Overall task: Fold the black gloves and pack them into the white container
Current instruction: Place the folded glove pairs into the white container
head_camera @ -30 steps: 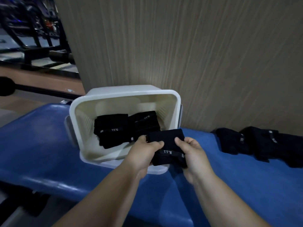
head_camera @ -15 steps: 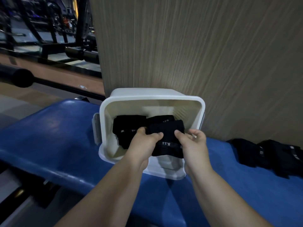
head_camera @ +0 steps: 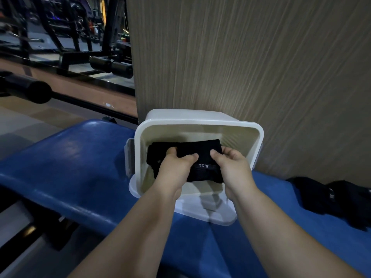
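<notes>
- Now your left hand point(head_camera: 174, 166) and right hand point(head_camera: 233, 167) grip the folded glove point(head_camera: 202, 155) inside the white container point(head_camera: 200, 122).
- Set it flat before your fingers point(head_camera: 214, 153) release.

Head view, forward-down, close over bench point(head_camera: 60, 169)

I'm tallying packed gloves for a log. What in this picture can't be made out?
- Head view: how many gloves lie packed in the white container; the folded glove and the left hand and right hand gripping it cover them.
- Head view: how many loose gloves lie on the blue bench; they are dark, merged, and cut off by the right edge.
</notes>
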Demonstrator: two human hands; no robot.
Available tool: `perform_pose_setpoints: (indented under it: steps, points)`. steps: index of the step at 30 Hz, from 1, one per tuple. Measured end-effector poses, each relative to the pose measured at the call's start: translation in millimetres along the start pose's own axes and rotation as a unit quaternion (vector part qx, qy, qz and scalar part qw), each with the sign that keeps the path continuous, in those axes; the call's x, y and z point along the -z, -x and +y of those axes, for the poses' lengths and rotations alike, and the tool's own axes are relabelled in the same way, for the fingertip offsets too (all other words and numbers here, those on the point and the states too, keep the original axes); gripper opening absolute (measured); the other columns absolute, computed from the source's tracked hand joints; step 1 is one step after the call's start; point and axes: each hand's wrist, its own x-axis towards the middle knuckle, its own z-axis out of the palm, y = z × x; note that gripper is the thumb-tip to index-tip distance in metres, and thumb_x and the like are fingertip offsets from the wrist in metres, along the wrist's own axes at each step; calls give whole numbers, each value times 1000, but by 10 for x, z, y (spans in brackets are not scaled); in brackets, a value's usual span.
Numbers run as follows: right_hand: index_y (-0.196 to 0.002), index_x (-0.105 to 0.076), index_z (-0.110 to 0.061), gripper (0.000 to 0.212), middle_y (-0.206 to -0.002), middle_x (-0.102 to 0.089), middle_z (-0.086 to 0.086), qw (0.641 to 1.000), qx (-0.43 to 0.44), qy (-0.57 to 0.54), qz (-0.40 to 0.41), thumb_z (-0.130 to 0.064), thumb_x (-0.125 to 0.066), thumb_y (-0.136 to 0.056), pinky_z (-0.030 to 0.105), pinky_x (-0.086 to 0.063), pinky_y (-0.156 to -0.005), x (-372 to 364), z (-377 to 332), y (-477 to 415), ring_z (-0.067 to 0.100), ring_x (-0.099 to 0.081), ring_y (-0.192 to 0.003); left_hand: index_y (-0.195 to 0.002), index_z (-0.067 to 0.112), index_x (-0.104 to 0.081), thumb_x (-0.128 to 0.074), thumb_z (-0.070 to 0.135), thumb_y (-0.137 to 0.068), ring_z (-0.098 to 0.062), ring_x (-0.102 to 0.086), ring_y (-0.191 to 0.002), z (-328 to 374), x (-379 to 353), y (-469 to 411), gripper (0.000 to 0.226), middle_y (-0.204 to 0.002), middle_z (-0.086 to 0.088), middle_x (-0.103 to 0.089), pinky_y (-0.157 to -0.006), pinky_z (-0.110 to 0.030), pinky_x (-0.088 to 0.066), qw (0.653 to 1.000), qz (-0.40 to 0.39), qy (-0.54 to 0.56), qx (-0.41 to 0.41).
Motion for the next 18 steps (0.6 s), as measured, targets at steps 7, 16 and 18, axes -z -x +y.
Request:
perform_pose_setpoints:
  steps: [7, 16, 18]
  points:
    - [-89, -63, -19, 8, -86, -67, 4, 993, 59, 77, 61, -16, -70, -85, 40, -58, -80, -67, -100, -285, 23, -68, -84, -128, 25, -50, -61, 50, -78, -21, -66, -98, 100, -51, -21, 57, -110, 2, -67, -84, -49, -57, 996, 22, -74, -50]
    - [-107, -58, -17, 19, -84, -58, -7, 957, 81, 258, 101, -27, -63, -91, 20, -38, -56, -40, -108, -474, 12, -55, -74, -141, 27, -41, -55, 35, -94, -19, -54, -122, -3, -83, -127, 50, -138, 1, -54, -103, -37, -45, 961, 22, -252, -113]
    - [-111, -57, -16, 22, -87, -58, -4, 948, 74, 291, 103, -26, -60, -92, 23, -40, -62, -38, -79, -499, 16, -54, -77, -141, 29, -41, -54, 33, -94, -20, -55, -119, -48, -101, -149, 49, -135, 0, -55, -102, -38, -46, 943, 28, -310, -116]
